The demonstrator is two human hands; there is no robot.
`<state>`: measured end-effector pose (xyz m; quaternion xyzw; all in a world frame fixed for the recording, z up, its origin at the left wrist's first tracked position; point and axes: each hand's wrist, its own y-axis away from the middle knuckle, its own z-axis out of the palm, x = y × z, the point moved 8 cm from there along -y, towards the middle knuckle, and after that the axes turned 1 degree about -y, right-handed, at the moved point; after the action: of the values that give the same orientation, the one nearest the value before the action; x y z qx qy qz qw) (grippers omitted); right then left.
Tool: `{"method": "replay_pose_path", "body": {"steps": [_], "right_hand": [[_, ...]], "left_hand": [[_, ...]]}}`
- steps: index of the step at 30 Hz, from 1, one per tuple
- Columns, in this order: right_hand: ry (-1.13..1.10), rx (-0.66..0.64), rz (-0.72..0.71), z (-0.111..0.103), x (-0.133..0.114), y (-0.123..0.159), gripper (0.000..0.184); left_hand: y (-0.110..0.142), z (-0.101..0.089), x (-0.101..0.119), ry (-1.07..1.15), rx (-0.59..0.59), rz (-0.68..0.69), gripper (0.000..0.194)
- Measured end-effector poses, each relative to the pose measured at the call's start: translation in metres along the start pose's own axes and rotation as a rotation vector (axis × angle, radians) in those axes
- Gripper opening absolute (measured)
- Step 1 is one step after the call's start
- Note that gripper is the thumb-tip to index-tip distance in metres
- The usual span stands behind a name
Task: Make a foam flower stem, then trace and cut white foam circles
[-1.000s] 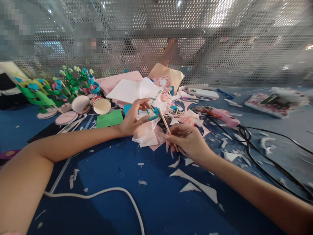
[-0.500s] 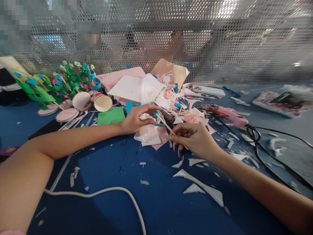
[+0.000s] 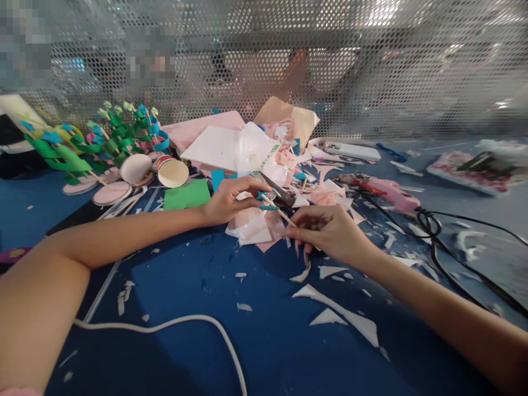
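Stick angle: lower now. A second ago the wooden stick stood steeper in your right hand; it now slants flatter toward your left hand. Almost nothing has moved in the last half second.

Right grip: thumb and fingers pinch the stick toward its lower end. Left grip: thumb and forefinger have drawn closer together around the blue paper star at the stick's tip. Whether you actually press on it, I can't tell; the fingertips partly cover it. Nor can I tell if star and stick are joined or merely touching.

Reading: the work looks to have come down to that tip, with your right hand steadying and your left attending to the star. Hold the stick loosely and the tip could swing out of line.

Place: star and stick are both up between your hands, over the near edge of the scrap heap. Scissors lie just behind the stick, more in the open than a second ago. Pink glue gun rests on the table beyond your right hand. Green paper sheet lies just beside your left wrist.
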<state>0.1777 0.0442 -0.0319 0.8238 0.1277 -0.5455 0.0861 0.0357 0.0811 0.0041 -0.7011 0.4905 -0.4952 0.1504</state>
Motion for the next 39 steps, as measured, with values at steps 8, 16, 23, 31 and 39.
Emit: {"method": "replay_pose_path", "body": {"steps": [8, 16, 23, 31, 39], "right_hand": [[0.012, 0.005, 0.008, 0.0000, -0.0008, -0.0001, 0.033], [0.015, 0.011, 0.010, -0.0002, -0.0003, 0.0004, 0.036], [0.024, 0.013, 0.006, -0.0010, 0.0008, -0.0002, 0.037], [0.023, 0.011, 0.003, -0.0007, 0.0013, -0.0001, 0.037], [0.028, 0.006, -0.007, -0.0004, -0.0023, 0.0001, 0.037]], "left_hand": [[0.0003, -0.0008, 0.0013, -0.001, 0.006, 0.027, 0.031], [0.0001, -0.0002, 0.0025, -0.008, 0.008, 0.034, 0.030], [0.0004, -0.0003, 0.0036, -0.009, 0.004, 0.040, 0.028], [-0.0001, -0.0005, 0.0051, -0.026, 0.008, 0.058, 0.028], [-0.0006, -0.0013, 0.0076, -0.047, 0.013, 0.066, 0.028]]}}
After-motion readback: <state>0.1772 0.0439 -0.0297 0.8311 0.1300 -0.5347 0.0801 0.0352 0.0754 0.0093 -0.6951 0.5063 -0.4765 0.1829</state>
